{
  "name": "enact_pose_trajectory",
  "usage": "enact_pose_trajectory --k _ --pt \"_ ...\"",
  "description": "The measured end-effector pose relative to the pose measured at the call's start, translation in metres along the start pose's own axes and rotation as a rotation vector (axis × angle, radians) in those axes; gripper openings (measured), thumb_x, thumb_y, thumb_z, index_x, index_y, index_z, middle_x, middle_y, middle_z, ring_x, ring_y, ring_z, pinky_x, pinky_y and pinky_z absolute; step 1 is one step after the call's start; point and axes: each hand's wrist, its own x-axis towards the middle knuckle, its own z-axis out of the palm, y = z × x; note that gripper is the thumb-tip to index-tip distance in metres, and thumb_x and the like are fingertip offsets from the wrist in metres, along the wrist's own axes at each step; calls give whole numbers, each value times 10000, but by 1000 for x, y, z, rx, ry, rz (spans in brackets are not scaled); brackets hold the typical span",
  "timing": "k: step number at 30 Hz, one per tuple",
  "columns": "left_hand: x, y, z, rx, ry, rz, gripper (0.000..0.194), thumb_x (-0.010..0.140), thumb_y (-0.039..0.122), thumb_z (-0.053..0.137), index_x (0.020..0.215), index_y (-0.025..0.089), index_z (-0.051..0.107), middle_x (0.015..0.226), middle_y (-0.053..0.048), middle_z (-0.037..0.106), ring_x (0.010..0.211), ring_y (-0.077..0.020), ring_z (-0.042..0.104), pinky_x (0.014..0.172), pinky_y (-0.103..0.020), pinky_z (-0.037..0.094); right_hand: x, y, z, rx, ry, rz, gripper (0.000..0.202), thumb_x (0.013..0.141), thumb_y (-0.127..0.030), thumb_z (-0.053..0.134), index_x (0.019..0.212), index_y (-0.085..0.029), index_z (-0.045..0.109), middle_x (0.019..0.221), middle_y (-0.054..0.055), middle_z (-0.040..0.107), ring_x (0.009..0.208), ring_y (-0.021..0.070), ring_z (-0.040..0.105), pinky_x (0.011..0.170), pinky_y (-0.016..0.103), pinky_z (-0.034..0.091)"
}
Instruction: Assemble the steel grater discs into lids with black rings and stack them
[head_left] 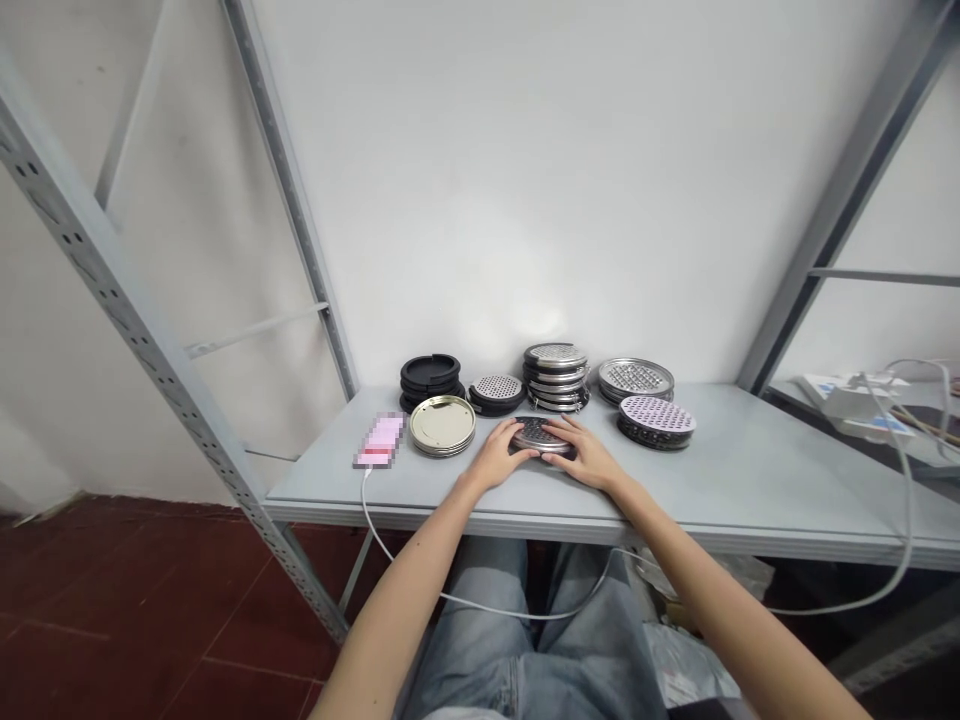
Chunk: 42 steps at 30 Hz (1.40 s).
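A round metal grater disc with a holed face and a shiny rim lies on the grey table in front of me. My left hand grips its left side, fingers on the top edge and thumb at the front. From the right, my right hand holds the same disc in a mirrored way. Just behind it rises a stack of rimmed metal discs. A holed disc in a black ring sits to the left of that stack. Nearest my left hand's outer side is a pile of shallow gold-toned round lids.
Black rings are stacked at the back left. On the right stand grater discs and a pile with a pale holed top. A phone trails a white cable past the table edge. Metal shelf posts flank the table.
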Motion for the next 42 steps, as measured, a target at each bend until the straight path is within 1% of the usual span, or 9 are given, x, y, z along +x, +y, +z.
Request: enact_pose_trajectory --k 5,18,22,27,31,35,38,40,42 --pt "1 4 -3 -11 -10 -4 526 813 420 671 1277 212 534 1390 -110 466 1306 -255 429 1124 -423 317 -1 -3 0 29 2 -37 554 816 -487 612 1282 -189 591 1329 130 568 1253 313 505 1065 528 381" --pt "-1 -2 2 -51 53 -19 600 706 415 772 1237 209 584 1362 -123 494 1267 -271 469 1096 -439 350 -3 -4 -1 30 -8 -38 529 823 -471 605 1267 -184 606 1306 126 588 1265 317 494 1076 535 368" --pt "0 -5 1 -86 41 -34 609 676 382 797 1228 217 598 1366 -123 485 1269 -279 466 1093 -448 349 -3 -3 -1 72 -12 -25 555 794 -481 647 1261 -184 614 1310 131 583 1270 326 486 1075 541 368" --pt "0 -6 0 -82 -17 -42 734 610 356 839 1275 211 564 1415 -141 434 1307 -307 424 1112 -459 327 -3 0 -3 144 -28 40 564 727 -508 717 1188 -186 667 1306 145 582 1260 344 493 1060 546 383" --pt "-1 -6 -1 -48 -50 -28 858 583 326 852 1352 217 488 1498 -150 332 1361 -325 355 1126 -471 305 -3 -1 -5 206 40 94 497 748 -495 702 1139 -188 689 1257 129 622 1245 317 512 1066 513 389" --pt "-1 -6 0 -47 -19 -15 1149 530 315 875 1488 223 247 1562 -167 173 1424 -343 219 1145 -493 251 -3 -1 -6 217 205 145 418 825 -486 606 1107 -189 688 1172 110 672 1131 286 595 1022 498 430" --pt "-1 -7 0 -110 -26 -15 1209 553 315 866 1515 230 138 1537 -167 254 1406 -334 271 1141 -494 256 -3 1 -6 226 308 208 415 846 -501 557 1074 -179 685 1106 111 694 1029 278 636 931 482 494" --pt "-1 -7 -1 -174 -41 -24 1205 570 309 862 1517 235 120 1488 -170 356 1361 -329 360 1123 -502 286 -4 2 -6 235 330 213 427 806 -512 609 1057 -175 681 1086 112 697 992 277 647 871 458 528" --pt "-1 -8 -1 -236 -33 -37 1199 581 312 861 1518 228 117 1459 -177 400 1334 -330 400 1108 -511 303 -5 4 -4 233 319 168 444 744 -500 685 1047 -176 676 1059 105 702 963 272 654 829 434 547"
